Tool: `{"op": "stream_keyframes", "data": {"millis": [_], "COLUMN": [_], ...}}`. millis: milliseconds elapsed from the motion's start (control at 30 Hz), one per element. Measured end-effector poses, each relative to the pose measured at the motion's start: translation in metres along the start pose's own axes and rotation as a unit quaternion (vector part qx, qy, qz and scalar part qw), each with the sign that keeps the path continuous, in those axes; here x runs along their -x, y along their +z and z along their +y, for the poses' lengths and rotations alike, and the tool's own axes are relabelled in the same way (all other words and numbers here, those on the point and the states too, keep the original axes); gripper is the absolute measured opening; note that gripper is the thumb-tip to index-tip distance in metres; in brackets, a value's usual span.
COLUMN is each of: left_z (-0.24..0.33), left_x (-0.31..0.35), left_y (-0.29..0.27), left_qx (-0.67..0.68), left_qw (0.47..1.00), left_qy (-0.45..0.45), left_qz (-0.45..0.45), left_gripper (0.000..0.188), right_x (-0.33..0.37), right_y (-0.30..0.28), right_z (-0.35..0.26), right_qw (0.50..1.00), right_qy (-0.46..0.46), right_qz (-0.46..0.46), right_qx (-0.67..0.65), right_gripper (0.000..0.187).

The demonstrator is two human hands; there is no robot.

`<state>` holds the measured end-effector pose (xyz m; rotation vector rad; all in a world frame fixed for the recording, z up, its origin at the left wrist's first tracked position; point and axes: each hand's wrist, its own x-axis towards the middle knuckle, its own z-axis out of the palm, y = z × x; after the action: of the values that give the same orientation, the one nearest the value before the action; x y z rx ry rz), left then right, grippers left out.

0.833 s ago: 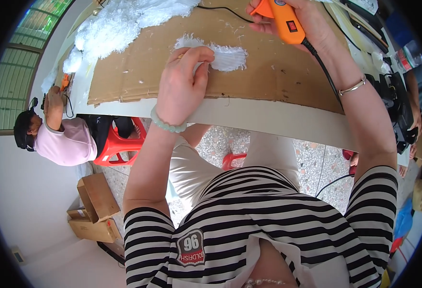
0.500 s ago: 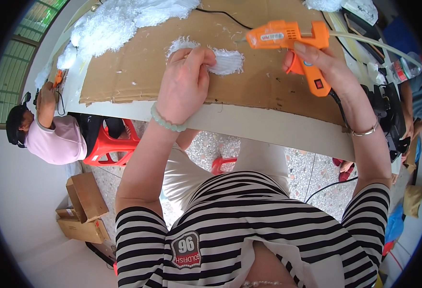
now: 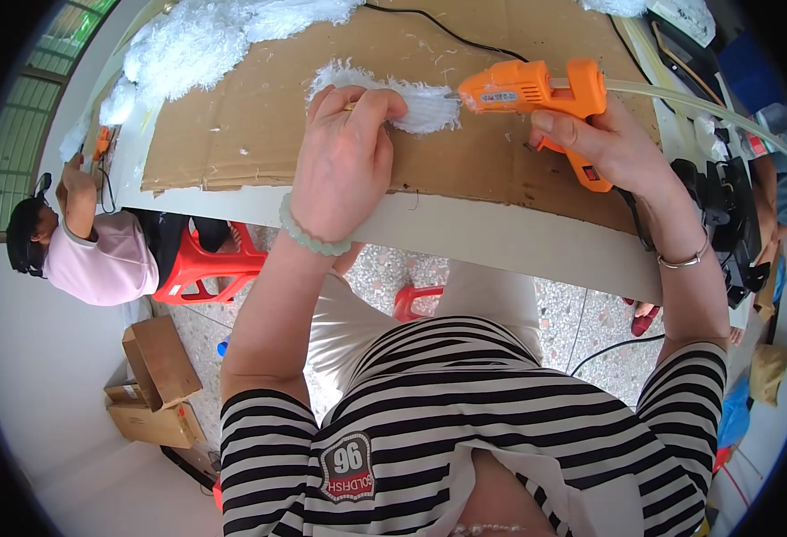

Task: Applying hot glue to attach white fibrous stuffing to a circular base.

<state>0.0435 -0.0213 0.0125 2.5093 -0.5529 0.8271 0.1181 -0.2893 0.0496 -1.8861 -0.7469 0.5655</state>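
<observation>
A small strip of white fringed fabric [image 3: 422, 107] lies on the brown cardboard [image 3: 232, 134]. My left hand [image 3: 344, 148] rests over its left part with curled fingers pinching it; the fingertips are partly hidden behind the hand. In my right hand [image 3: 604, 143] is an orange hot glue gun [image 3: 519, 87], its handle gripped with the thumb along the side. Its nozzle points left, at the right edge of the fabric. A long pale glue stick [image 3: 680, 96] sticks out of the gun's rear.
A heap of fluffy white fabric [image 3: 188, 45] covers the far left of the table. A black cord [image 3: 447, 31] crosses the cardboard's far side. To the left, another person [image 3: 98, 251] sits on a red stool [image 3: 210, 268]. Dark equipment [image 3: 734, 215] stands at the right.
The glue gun has come lower and nearer, bringing its nozzle from above the fabric to the strip's right end. My left hand stays on the strip.
</observation>
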Motion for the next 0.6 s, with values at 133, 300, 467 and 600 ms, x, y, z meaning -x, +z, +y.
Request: {"op": "stream_keyframes", "data": {"millis": [133,300,467,600], "left_z": [0.001,0.001,-0.001,-0.001], "left_x": [0.001,0.001,0.002,0.002], "left_y": [-0.002,-0.001,0.000,0.000], "left_qx": [-0.003,-0.009,-0.006,-0.004], "left_qw": [1.000,1.000,1.000,1.000], "left_qy": [-0.011,-0.007,0.000,0.007], "left_qz": [-0.005,0.004,0.014,0.019], "left_gripper": [0.024,0.024,0.024,0.024], "right_x": [-0.001,-0.002,-0.003,-0.004], "right_y": [0.004,0.005,0.011,0.009], "right_z": [-0.002,0.002,0.000,0.004], "right_qw": [1.000,0.999,0.999,0.999], "right_qy": [0.019,0.012,-0.029,-0.026], "right_qz": [0.011,0.028,0.025,0.024], "right_qx": [0.007,0.029,0.025,0.027], "right_gripper": [0.038,0.032,0.027,0.026]}}
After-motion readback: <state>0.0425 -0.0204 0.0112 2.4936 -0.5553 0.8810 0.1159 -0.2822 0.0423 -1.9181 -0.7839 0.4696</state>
